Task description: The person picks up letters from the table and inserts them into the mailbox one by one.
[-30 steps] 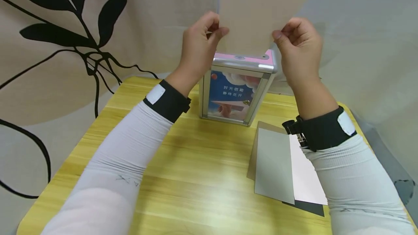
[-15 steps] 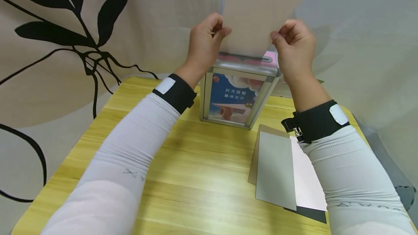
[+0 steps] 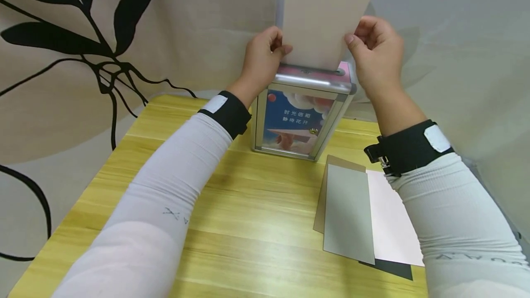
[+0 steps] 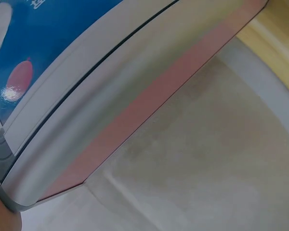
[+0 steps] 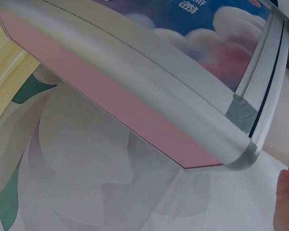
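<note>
A beige card (image 3: 323, 17) stands upright above a silver-framed letter box (image 3: 296, 121), its lower edge at the slot in the box's pink top (image 3: 345, 70). The card seems to have gone partly into the slot. My left hand (image 3: 262, 56) pinches its left edge, thumb in front. At the right edge my right hand (image 3: 378, 52) holds it between thumb and curled fingers. The left wrist view shows mainly the letter box (image 4: 101, 91), with a bit of skin at the lower left. In the right wrist view, the card (image 5: 279, 125) and part of a hand (image 5: 286, 207) appear beside the box.
On the wooden table (image 3: 248, 224), right of the middle, lie overlapping sheets: a grey one (image 3: 348, 213), a white one (image 3: 393, 224), a brown one (image 3: 320, 201) and a dark one (image 3: 393, 269). A curtain with dark leaf prints (image 3: 132, 17) hangs behind.
The card has come down toward the box, and its top edge now shows. Both hands keep hold of its sides. The head view has shifted slightly.
</note>
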Demonstrator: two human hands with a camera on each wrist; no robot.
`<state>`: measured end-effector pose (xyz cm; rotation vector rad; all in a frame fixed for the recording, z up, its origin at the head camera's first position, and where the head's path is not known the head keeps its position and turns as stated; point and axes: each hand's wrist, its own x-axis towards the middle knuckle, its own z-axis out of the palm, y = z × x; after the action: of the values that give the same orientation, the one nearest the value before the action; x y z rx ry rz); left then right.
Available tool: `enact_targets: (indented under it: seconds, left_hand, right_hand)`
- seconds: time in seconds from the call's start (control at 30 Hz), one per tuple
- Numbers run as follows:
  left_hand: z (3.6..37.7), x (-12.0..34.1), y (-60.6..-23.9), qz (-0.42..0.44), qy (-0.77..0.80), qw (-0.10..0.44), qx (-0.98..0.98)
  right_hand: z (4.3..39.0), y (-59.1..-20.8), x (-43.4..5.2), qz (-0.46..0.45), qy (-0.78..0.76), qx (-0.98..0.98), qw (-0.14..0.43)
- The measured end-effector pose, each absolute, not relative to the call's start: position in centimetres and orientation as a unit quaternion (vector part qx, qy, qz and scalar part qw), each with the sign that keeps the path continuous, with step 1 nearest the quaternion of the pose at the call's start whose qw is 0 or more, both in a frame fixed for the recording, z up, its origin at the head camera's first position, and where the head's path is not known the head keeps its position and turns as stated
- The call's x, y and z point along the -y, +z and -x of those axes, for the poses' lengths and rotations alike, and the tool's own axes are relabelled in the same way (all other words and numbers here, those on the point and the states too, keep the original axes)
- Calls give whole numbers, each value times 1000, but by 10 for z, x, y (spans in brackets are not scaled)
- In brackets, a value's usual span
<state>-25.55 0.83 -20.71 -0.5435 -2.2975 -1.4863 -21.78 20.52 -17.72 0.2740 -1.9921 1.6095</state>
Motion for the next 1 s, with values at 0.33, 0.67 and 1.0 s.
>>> enact_targets:
  seconds: [0.33,0.67,1.0]
  left_hand:
    - [256,-9,-203,176,-484,122,849]
    - [249,-10,-186,170,-500,127,840]
    - [249,-11,-184,174,-475,126,854]
  right_hand:
    - [217,-179,-208,-80,584,766,259]
    - [220,-198,-211,-49,545,812,205]
    - [224,-210,-214,-36,509,838,192]
